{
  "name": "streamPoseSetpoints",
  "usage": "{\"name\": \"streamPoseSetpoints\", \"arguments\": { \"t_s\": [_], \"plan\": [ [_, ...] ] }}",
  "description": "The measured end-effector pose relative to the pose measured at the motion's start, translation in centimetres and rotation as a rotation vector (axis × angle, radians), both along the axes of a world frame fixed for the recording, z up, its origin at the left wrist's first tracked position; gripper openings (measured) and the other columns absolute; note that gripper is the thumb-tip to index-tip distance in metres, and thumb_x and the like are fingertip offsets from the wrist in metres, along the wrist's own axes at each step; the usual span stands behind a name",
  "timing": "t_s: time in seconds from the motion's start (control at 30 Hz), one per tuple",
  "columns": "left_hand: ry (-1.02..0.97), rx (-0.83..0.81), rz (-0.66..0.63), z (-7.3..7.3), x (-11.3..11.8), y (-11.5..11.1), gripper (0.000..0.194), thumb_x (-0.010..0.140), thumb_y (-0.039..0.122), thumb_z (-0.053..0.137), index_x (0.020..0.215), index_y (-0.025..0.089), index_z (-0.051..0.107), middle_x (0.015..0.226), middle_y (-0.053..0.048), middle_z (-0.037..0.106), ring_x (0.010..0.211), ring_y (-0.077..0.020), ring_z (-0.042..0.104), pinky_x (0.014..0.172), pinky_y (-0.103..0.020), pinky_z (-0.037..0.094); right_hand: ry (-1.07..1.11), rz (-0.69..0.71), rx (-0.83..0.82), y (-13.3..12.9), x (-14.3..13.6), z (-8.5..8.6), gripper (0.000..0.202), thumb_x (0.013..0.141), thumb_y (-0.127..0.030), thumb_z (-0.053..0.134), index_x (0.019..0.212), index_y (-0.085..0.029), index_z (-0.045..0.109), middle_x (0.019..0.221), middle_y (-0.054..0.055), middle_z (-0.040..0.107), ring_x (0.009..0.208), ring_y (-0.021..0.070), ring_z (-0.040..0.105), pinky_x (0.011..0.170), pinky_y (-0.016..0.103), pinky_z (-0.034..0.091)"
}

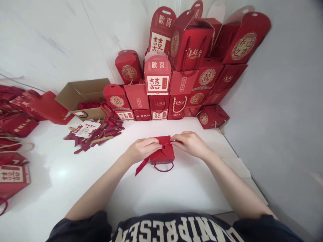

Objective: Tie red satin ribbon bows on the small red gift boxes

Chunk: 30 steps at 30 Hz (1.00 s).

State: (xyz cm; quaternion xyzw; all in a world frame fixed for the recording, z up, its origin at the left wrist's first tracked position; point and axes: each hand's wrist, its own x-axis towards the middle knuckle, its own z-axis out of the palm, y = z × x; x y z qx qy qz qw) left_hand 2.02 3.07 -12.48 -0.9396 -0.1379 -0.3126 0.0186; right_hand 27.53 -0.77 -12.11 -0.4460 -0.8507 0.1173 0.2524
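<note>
A small red gift box (164, 156) with a dark red cord handle (164, 170) lies on the white table in front of me. A red ribbon (142, 167) crosses the box's top, and one end trails off to the lower left. My left hand (145, 148) pinches the ribbon at the left of the box's middle. From the other side, my right hand (188, 142) pinches the ribbon at the box's top right. Both hands have closed fingertips, a short way apart. The fingers partly cover the ribbon's crossing.
Stacked red gift boxes (157, 84) stand against the back wall. At the back left, an open cardboard box (83, 89) holds red material, with a pile of dark red ribbons or cords (98, 136) before it. More red boxes (15, 179) lie at far left. A grey wall (277, 111) bounds the right.
</note>
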Motion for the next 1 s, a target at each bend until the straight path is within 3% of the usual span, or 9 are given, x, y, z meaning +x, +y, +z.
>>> {"name": "streamPoseSetpoints", "arguments": {
  "t_s": [0.1,0.2,0.3,0.4,0.5,0.63,0.77,0.87,1.0],
  "plan": [
    [-0.059,-0.174,-0.020,0.2,0.0,0.0,0.018,0.087,0.016,0.058,0.103,0.020,0.066,0.096,-0.005,0.067,0.086,-0.0125,0.065,0.079,-0.025,0.056,-0.196,0.032,0.281,-0.2,0.1,-0.6,0.023,0.095,-0.016,0.043,0.102,-0.016,0.065,0.075,0.007,0.069,0.072,0.0180,0.064,0.081,0.035,0.049],
    [-0.129,-0.404,0.001,0.9,0.1,0.1,0.018,0.085,0.019,0.062,0.103,0.021,0.068,0.098,-0.007,0.063,0.084,-0.0129,0.063,0.077,-0.027,0.055,-0.231,0.043,0.406,-0.5,0.3,-1.5,0.032,0.094,-0.006,0.039,0.115,-0.015,0.061,0.088,0.009,0.073,0.081,0.0191,0.067,0.091,0.039,0.051],
    [-0.154,-0.686,0.040,1.6,0.1,0.3,0.018,0.083,0.025,0.065,0.100,0.020,0.068,0.102,-0.007,0.058,0.071,-0.0089,0.060,0.068,-0.026,0.054,-0.170,0.029,0.419,-1.0,0.7,-2.2,0.034,0.094,-0.008,0.040,0.120,-0.018,0.059,0.104,0.010,0.072,0.097,0.0214,0.067,0.096,0.043,0.052],
    [-0.154,-0.896,0.038,1.7,-0.1,0.8,0.019,0.081,0.028,0.067,0.095,0.016,0.066,0.105,-0.008,0.055,0.063,-0.0055,0.056,0.063,-0.024,0.052,-0.078,0.013,0.375,-1.3,1.1,-2.8,0.033,0.094,-0.010,0.040,0.119,-0.019,0.061,0.107,0.011,0.072,0.102,0.0223,0.067,0.098,0.046,0.052],
    [-0.153,-1.003,0.043,1.6,-0.5,1.2,0.016,0.079,0.027,0.069,0.085,0.014,0.061,0.104,-0.007,0.054,0.062,-0.0049,0.053,0.063,-0.024,0.051,-0.056,0.008,0.368,-1.5,1.5,-3.6,0.032,0.094,-0.010,0.040,0.115,-0.019,0.062,0.105,0.010,0.072,0.101,0.0214,0.067,0.102,0.048,0.049],
    [-0.094,-1.012,0.105,2.1,-0.8,1.2,0.019,0.077,0.027,0.069,0.079,0.015,0.054,0.100,-0.005,0.055,0.067,-0.0074,0.054,0.064,-0.024,0.049,-0.030,0.027,0.318,-1.6,1.7,-4.6,0.032,0.093,-0.009,0.040,0.112,-0.021,0.062,0.102,0.008,0.073,0.097,0.0191,0.068,0.105,0.048,0.045],
    [0.053,-0.921,0.219,3.3,-1.2,1.0,0.018,0.081,0.034,0.063,0.086,0.017,0.058,0.099,-0.004,0.055,0.073,-0.0106,0.056,0.063,-0.024,0.048,0.175,-0.012,0.074,-1.6,1.1,-4.2,0.025,0.089,-0.013,0.047,0.108,-0.021,0.060,0.102,0.006,0.071,0.094,0.0192,0.065,0.101,0.046,0.042],
    [0.165,-0.817,0.321,3.9,-1.7,1.1,0.030,0.076,0.045,0.066,0.090,0.019,0.059,0.095,-0.003,0.055,0.077,-0.0137,0.055,0.066,-0.026,0.047,0.469,-0.006,-0.358,-1.2,0.6,-3.3,0.021,0.091,-0.029,0.046,0.107,-0.019,0.056,0.101,0.008,0.069,0.093,0.0189,0.063,0.083,0.035,0.047],
    [0.284,-0.775,0.321,3.9,-2.1,1.4,0.037,0.072,0.054,0.067,0.078,0.018,0.062,0.092,-0.002,0.056,0.084,-0.0170,0.056,0.079,-0.029,0.046,0.682,0.046,-0.867,-0.4,-0.1,-2.7,0.058,0.095,-0.057,0.022,0.084,-0.015,0.061,0.075,0.007,0.068,0.069,0.0150,0.059,0.064,0.027,0.041]
  ]
}}
